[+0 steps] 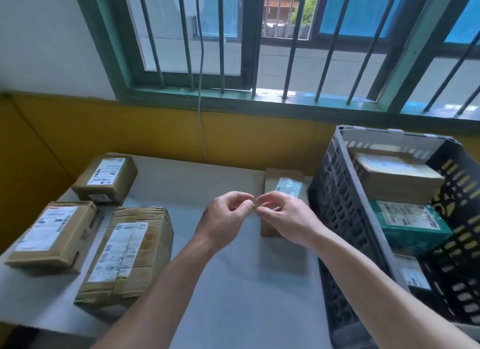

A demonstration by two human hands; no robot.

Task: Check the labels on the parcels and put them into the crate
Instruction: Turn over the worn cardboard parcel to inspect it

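This looks like a small parcel-sorting room, perhaps the back room of a courier depot. Taped cardboard parcels (124, 255) with printed shipping labels lie along the left edge of a plain white table (233, 283). A grey slotted crate (335, 205) at its right edge holds more. The window (293, 49) is barred and green-framed, above a yellow-painted wall (130, 130).
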